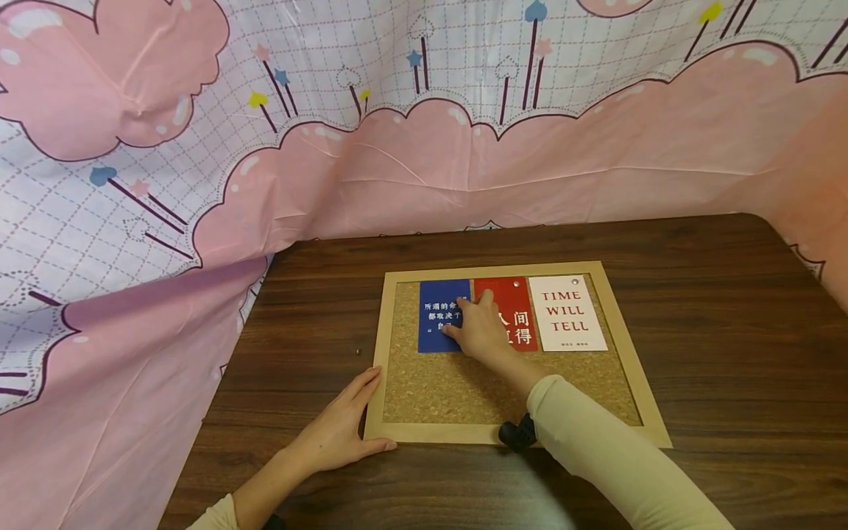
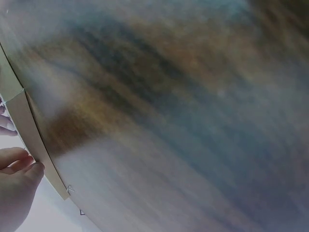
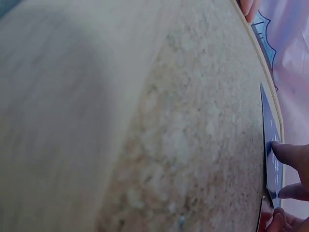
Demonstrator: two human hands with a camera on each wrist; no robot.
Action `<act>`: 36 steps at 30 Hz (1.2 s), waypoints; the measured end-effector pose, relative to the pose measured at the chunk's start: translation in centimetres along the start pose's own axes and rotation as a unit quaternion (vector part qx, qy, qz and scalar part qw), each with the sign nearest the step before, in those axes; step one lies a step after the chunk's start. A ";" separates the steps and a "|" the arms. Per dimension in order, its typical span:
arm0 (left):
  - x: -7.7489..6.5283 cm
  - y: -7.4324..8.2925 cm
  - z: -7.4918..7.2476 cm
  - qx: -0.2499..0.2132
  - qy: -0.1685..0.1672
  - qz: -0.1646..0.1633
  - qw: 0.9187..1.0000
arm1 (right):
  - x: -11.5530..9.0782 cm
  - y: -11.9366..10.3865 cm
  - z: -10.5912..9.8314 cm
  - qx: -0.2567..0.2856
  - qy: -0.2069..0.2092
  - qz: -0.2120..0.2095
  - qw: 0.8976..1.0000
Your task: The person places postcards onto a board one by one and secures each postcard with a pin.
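A corkboard (image 1: pixel 437 397) with a pale wooden frame lies on the table. Side by side on its upper half are a blue card (image 1: pixel 433 291), a red card (image 1: pixel 493 288) and a white card (image 1: pixel 573 313). My right hand (image 1: pixel 483 331) reaches over the red card, its thumb and forefinger spread on the blue card (image 3: pixel 270 166). A round silvery spot shows at the top of the red card and of the white card. My left hand (image 1: pixel 338 430) rests at the board's near left corner, fingers along the side and thumb at the front edge.
The dark wooden table (image 1: pixel 715 331) extends around the board. A small round speck (image 1: pixel 358 352) lies left of the frame. Patterned pink and white cloth (image 1: pixel 411 162) hangs behind the table and along its sides. Part of a black object (image 1: pixel 517 433) shows below the right wrist.
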State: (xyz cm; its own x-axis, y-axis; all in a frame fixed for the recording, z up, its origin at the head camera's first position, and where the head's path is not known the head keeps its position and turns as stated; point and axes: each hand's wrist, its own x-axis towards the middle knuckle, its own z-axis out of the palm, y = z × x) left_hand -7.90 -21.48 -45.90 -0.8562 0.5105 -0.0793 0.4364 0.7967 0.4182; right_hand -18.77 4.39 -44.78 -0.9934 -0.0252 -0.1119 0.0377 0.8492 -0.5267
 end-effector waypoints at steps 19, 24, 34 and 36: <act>0.1 0.0 0.0 0.008 0.012 0.013 1.000 | -0.3 0.4 0.2 0.011 0.016 -0.031 0.999; -0.1 -0.1 0.0 0.006 0.014 0.017 1.000 | -0.5 0.6 0.3 0.019 0.022 -0.041 0.999; -0.1 0.0 -0.2 -0.001 0.008 0.000 1.000 | -0.1 1.1 -1.1 0.052 0.070 -0.112 0.990; -0.1 0.1 -0.3 -0.003 0.008 -0.002 1.000 | 0.0 1.0 -1.9 0.058 0.084 -0.127 0.987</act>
State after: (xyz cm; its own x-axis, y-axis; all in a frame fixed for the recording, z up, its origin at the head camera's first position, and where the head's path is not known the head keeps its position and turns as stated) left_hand -7.87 -21.58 -45.61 -0.8620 0.5025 -0.0667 0.4314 0.7964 0.4237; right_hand -18.92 6.25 -43.75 -0.9759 -0.1333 0.1726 -0.2123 0.7608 -0.6133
